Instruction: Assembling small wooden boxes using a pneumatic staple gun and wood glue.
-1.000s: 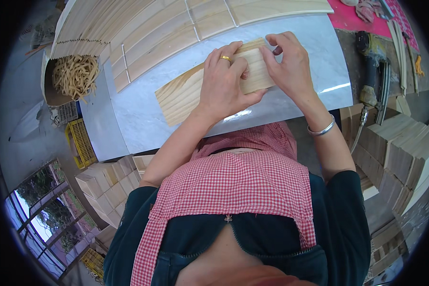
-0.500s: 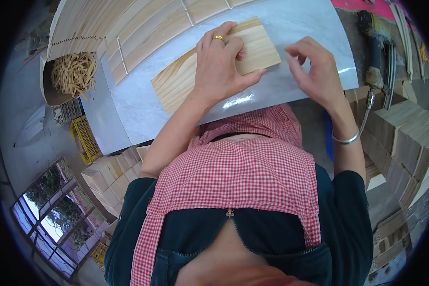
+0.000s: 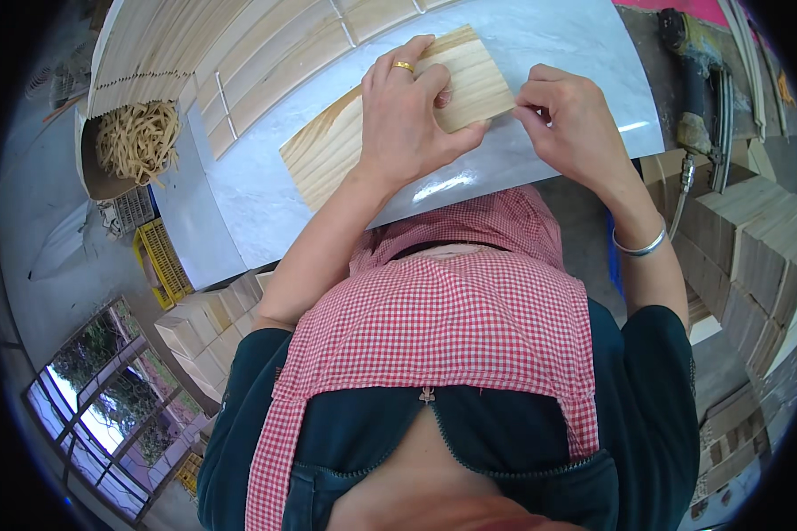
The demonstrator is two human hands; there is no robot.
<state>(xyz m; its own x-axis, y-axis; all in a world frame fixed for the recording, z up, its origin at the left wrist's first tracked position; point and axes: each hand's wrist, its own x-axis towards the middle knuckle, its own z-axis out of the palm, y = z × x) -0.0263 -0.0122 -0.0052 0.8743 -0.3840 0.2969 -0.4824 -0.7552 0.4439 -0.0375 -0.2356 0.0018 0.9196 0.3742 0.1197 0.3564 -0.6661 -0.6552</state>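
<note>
A pale rectangular wooden board [image 3: 476, 81] lies slanted on the marble-patterned table top [image 3: 328, 212]. Across its middle rests my left hand [image 3: 407, 115], fingers bent toward the far long edge and thumb stretched along the near side, holding the board in place. A gold ring sits on one finger. At the board's right end, my right hand [image 3: 568, 124] is closed in a pinch, fingertips beside the corner. Whatever is between those fingertips, if anything, is too small to make out.
Stacked thin boards [image 3: 150, 53] and slats with white bands [image 3: 274, 71] line the far left. A box of tan strips [image 3: 137, 142] stands beside them. To the right lie an air-tool-like device [image 3: 692, 80] with a hose, and wooden block stacks [image 3: 744, 230]. A yellow crate [image 3: 161, 261] sits left.
My right hand has moved left to the board's right end, and its fingers have closed into a pinch. The left hand and board have barely shifted.
</note>
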